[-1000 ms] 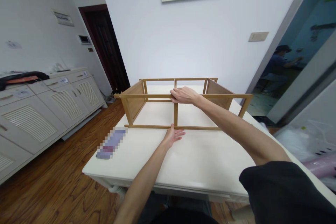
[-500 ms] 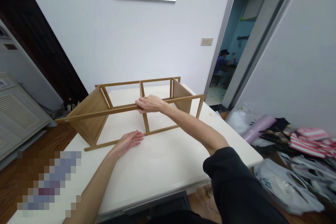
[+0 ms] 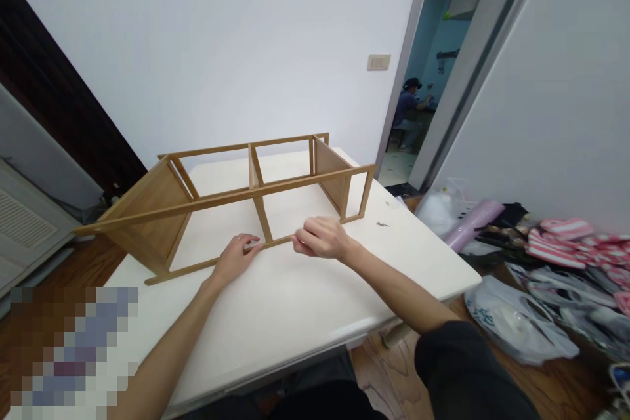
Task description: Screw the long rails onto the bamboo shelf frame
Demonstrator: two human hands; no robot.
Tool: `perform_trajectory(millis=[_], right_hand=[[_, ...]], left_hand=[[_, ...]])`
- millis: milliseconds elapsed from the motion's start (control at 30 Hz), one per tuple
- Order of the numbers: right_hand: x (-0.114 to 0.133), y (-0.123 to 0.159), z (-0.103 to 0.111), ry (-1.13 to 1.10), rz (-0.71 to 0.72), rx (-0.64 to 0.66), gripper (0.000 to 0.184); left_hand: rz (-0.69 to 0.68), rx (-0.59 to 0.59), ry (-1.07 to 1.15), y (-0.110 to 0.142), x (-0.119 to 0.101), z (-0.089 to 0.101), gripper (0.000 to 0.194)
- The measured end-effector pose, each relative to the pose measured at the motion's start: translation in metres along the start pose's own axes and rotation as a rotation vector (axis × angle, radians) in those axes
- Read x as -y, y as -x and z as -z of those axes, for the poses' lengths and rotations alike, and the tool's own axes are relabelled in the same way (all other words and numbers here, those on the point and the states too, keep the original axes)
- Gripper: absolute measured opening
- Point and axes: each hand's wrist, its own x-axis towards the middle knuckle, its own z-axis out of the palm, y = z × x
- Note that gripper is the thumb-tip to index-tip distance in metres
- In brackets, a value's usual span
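Observation:
A wooden shelf frame (image 3: 215,200) lies on its side on the white table (image 3: 290,302), with solid panels near both ends and a crosspiece in the middle. My left hand (image 3: 236,257) is at its near lower rail, beside the foot of the middle crosspiece. Its fingers are curled round the rail, and a pale patch shows between thumb and forefinger. To the right, my right hand (image 3: 322,237) is closed in a fist just in front of the same rail. Whatever it may hold is hidden by the fingers. Small metal pieces (image 3: 382,224) lie on the tabletop beyond.
A wall with a light switch (image 3: 378,62) rises behind the table. Plastic bags (image 3: 516,318), a purple roll (image 3: 475,223) and striped cloth (image 3: 561,246) are piled on the right. Through the doorway a person (image 3: 409,108) sits in another room.
My right hand has let go of the upper rail and come down to the right, closing into a fist. My left hand has curled at the lower rail. The view has shifted slightly.

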Motion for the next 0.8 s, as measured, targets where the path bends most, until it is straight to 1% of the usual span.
perform_trajectory(millis=[67, 167, 200, 267, 333, 400, 467, 633, 733, 800], right_hand=[[-0.029, 0.046, -0.010, 0.000, -0.147, 0.011, 0.041], [-0.090, 0.104, -0.019, 0.033, -0.477, 0.003, 0.027], [-0.110, 0.120, -0.022, 0.038, -0.579, 0.009, 0.028], [-0.143, 0.145, -0.026, 0.025, -0.727, 0.044, 0.036], [-0.163, 0.161, -0.033, -0.010, -0.812, 0.097, 0.038], [-0.172, 0.170, -0.041, -0.058, -0.849, 0.155, 0.038], [-0.174, 0.172, -0.049, -0.098, -0.874, 0.205, 0.037], [-0.174, 0.165, -0.056, -0.146, -0.916, 0.297, 0.036], [-0.162, 0.155, -0.056, -0.169, -0.872, 0.324, 0.037], [-0.141, 0.144, -0.058, -0.200, -0.807, 0.338, 0.036]], left_hand=[[-0.023, -0.001, -0.068, 0.003, 0.002, -0.005, 0.033], [-0.048, -0.026, -0.149, 0.006, 0.003, -0.011, 0.033], [-0.054, -0.031, -0.170, 0.006, 0.003, -0.013, 0.034], [-0.068, -0.024, -0.201, 0.005, 0.001, -0.016, 0.035], [-0.085, -0.009, -0.223, 0.003, 0.000, -0.020, 0.034], [-0.095, -0.011, -0.243, 0.002, -0.002, -0.024, 0.034], [-0.103, -0.029, -0.262, 0.002, -0.002, -0.027, 0.036], [-0.170, -0.068, -0.269, 0.008, -0.001, -0.030, 0.032], [-0.228, -0.116, -0.245, 0.011, -0.001, -0.029, 0.029], [-0.261, -0.182, -0.223, 0.013, -0.002, -0.027, 0.029]])
